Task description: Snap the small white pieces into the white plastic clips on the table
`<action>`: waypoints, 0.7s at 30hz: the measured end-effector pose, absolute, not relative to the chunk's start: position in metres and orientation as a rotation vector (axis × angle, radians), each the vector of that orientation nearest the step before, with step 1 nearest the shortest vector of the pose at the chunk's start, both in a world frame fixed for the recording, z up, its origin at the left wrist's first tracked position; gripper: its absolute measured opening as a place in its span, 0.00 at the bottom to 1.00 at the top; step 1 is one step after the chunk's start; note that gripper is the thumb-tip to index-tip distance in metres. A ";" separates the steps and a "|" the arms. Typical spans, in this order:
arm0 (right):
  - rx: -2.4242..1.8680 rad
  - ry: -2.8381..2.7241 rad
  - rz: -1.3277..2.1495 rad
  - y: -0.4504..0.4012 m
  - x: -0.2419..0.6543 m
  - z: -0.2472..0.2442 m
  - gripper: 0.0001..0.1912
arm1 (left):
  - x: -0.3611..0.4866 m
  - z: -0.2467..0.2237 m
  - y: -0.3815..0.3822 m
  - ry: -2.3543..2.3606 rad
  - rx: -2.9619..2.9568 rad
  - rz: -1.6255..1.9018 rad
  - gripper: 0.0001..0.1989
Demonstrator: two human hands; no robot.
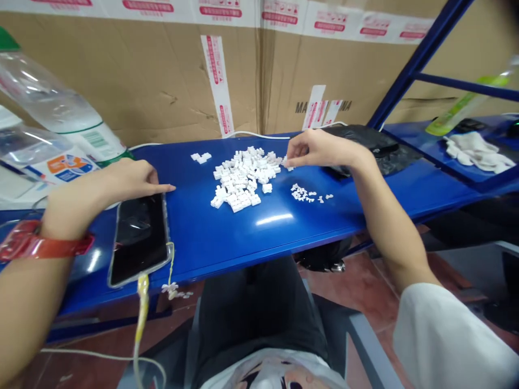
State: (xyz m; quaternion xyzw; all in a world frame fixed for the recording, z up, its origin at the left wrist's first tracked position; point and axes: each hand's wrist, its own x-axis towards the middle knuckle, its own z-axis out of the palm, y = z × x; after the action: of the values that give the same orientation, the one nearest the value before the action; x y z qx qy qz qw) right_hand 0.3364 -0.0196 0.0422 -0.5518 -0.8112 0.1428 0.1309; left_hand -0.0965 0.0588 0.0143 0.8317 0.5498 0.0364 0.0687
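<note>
A heap of small white plastic blocks [245, 175] lies on the blue desk [227, 237]. My right hand [310, 148] is at the heap's right edge, thumb and fingers pinched on a small white block [287, 162] that they partly hide. My left hand [135, 181] rests over the top end of a phone [140, 235], index finger stretched out to the right onto the desk; nothing shows in it, and its other fingers are partly hidden. A few joined white blocks [201, 158] lie apart at the back left. Tiny white bits [302, 193] form a small group below my right hand.
Large plastic bottles [77, 116] stand at the left. A yellow-wrapped cable [142, 302] runs from the phone over the desk's front edge. Behind is a cardboard wall [162, 81]. A black bag [373, 143] lies at the right, beside a blue metal frame [405, 70].
</note>
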 end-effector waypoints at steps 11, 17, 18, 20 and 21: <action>-1.577 -2.590 0.679 -0.017 0.331 0.024 0.10 | -0.060 0.012 0.056 1.246 2.633 0.443 0.16; -1.416 -2.561 0.598 -0.017 0.328 0.011 0.11 | -0.029 0.008 0.023 0.831 2.391 0.665 0.11; -1.412 -2.576 0.569 -0.018 0.326 0.012 0.11 | -0.023 0.008 0.016 0.775 2.355 0.663 0.11; -1.407 -2.575 0.519 -0.021 0.323 0.014 0.11 | -0.013 0.007 0.006 0.688 2.289 0.687 0.09; -1.392 -2.556 0.496 -0.022 0.320 0.015 0.11 | -0.010 0.006 0.002 0.658 2.266 0.693 0.09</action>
State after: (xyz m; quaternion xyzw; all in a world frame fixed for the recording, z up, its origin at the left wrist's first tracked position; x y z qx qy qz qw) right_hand 0.3202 -0.0221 0.0148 -0.4694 -0.8618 0.1673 0.0945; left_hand -0.0096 0.0020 0.0057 0.8684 0.2520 0.2654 0.3347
